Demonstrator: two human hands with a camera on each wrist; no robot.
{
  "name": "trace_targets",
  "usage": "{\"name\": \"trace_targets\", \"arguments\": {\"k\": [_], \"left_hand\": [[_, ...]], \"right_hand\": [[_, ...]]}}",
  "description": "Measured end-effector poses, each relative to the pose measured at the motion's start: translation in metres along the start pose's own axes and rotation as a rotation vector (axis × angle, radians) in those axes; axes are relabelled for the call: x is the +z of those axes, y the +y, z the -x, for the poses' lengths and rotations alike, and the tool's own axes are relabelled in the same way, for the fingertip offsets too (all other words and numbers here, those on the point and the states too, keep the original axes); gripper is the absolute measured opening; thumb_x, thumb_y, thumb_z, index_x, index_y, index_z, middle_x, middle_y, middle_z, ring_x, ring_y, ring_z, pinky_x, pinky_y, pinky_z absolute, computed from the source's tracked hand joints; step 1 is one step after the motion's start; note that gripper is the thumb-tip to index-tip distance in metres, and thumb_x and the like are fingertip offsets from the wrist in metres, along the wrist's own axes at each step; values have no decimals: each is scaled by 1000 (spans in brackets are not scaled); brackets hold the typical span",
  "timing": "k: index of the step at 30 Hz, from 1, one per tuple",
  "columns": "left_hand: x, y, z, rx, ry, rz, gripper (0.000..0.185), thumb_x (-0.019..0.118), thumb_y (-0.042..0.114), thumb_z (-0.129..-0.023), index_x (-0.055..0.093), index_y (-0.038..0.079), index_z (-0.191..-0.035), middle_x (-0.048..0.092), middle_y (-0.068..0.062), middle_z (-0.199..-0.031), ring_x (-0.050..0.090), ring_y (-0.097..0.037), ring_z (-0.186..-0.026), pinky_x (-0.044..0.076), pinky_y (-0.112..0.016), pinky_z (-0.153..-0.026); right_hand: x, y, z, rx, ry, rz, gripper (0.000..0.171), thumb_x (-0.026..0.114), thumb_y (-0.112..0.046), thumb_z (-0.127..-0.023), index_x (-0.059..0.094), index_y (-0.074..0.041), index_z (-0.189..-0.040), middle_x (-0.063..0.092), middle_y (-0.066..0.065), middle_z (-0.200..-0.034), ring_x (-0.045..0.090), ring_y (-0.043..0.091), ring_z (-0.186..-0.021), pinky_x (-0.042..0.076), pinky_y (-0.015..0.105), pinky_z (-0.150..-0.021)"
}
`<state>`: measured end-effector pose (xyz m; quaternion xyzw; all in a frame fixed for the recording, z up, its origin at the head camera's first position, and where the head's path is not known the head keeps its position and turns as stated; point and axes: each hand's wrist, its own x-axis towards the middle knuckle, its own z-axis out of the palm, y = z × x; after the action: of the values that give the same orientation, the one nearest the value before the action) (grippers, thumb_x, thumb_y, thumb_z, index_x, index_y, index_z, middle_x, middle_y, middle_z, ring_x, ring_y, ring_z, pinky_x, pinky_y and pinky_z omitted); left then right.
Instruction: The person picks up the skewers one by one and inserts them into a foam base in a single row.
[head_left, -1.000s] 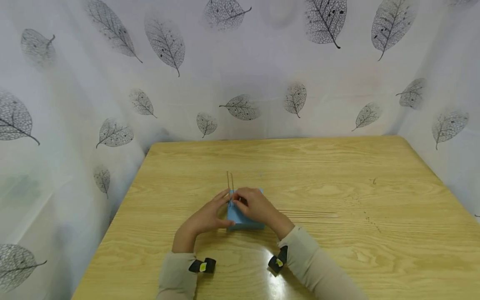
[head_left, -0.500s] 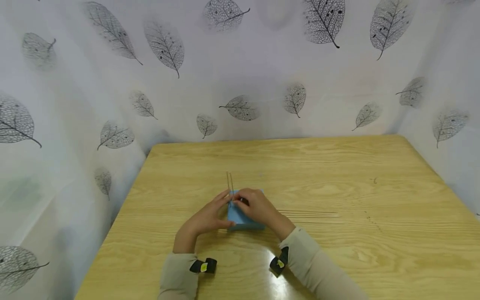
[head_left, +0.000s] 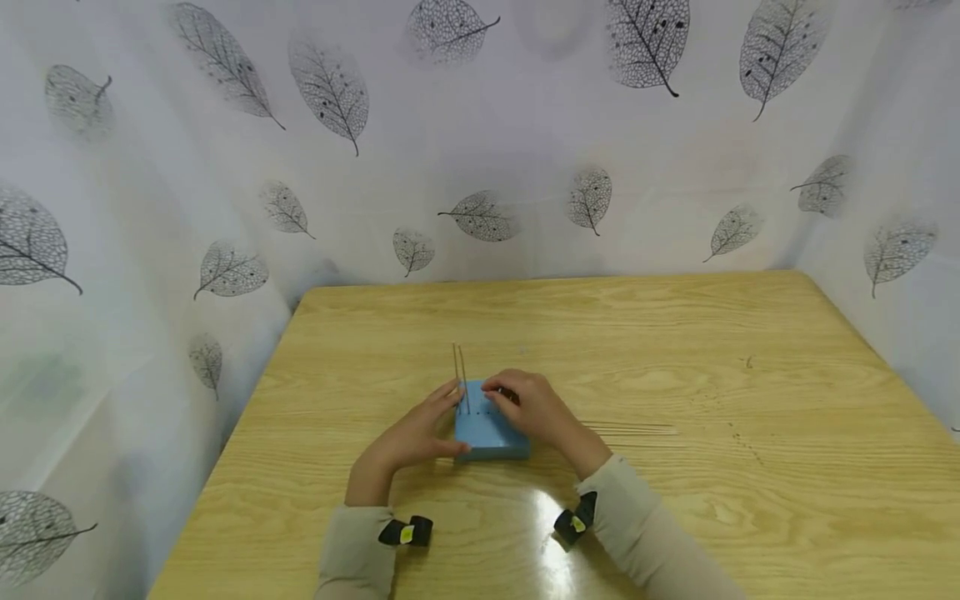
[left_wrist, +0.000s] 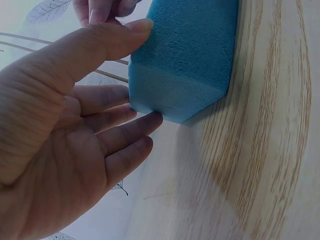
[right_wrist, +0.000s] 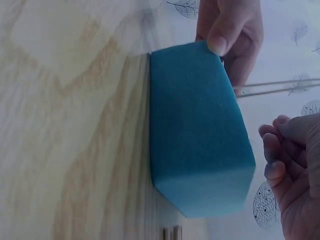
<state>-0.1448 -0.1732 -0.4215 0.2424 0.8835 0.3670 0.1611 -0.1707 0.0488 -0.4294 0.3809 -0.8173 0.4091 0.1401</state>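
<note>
A blue foam block lies on the table with a row of small dark holes across its top. Two thin wooden sticks stand upright in the block's left end. My left hand holds that end; in the left wrist view its thumb is on the upper edge and the fingertips touch the side. Above the block's right part, my right hand has its fingers loosely bent. Nothing shows between its fingertips in the right wrist view, and they are apart from the foam.
Several more thin sticks lie flat on the wood-grain table, right of the block and partly behind the right forearm. Small dark marks dot the tabletop farther right. A leaf-patterned curtain hangs along the back and sides.
My right hand has let go of the second stick and moved right, uncovering the holes in the foam block. The left hand stays in place.
</note>
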Motion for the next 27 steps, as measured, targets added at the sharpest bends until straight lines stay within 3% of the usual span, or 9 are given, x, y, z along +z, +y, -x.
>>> {"name": "trace_targets", "arguments": {"k": [5,9,27], "left_hand": [[1,1,-1,-13,-1,-23,85,76,24,-81,29,-1,-147,14,-16,-157,17,-36,-141,25,-53,-109],[1,0,-2,-15,5,-42,85,76,25,-81,29,-1,-147,15,-17,-156,18,-37,-141,25,-53,-109],[1,3,-1,-23,-1,-66,86,77,23,-80,28,-1,-147,15,-15,-156,18,-35,-141,24,-51,-110]], "right_hand": [[-10,8,5,-58,55,2,7,67,1,-85,69,2,-91,68,8,-81,50,6,-60,44,18,-52],[-16,12,11,-69,86,-15,9,69,4,-82,69,3,-90,67,7,-81,53,6,-60,46,18,-52],[-45,28,37,36,108,35,13,71,3,-80,69,-2,-92,67,4,-82,58,8,-64,50,21,-56]]}}
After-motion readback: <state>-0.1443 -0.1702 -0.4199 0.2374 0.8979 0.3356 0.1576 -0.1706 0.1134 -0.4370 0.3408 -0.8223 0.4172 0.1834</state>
